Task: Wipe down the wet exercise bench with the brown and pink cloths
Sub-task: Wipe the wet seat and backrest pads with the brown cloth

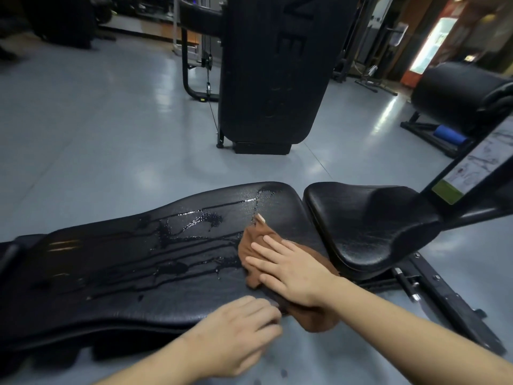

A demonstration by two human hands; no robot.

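On the near right part of the long bench pad (138,273), the right hand (294,273) is laid flat with its fingers spread, pressing the brown cloth (255,243) against the black vinyl. The cloth is bunched under the palm, and one end is draped over the near edge of the pad. Just near and left of it, the left hand (236,334) is rested on the pad's near edge with fingers loosely curled; whether anything is pinched there cannot be told. Streaks and pools of water (194,226) are spread across the pad to the left of and beyond the cloth. To the right, the separate seat pad (361,226) is set just beside the long pad, with a narrow gap between them. A pictogram instruction label (472,162) with a green patch is fixed to the frame at far right; its writing is too small to be read. Farther off, an upright black padded machine (266,65) bears embossed letters that cannot be made out. A blue roller (449,136) lies on the grey floor (97,120) at the right, near a black padded roll (455,93).
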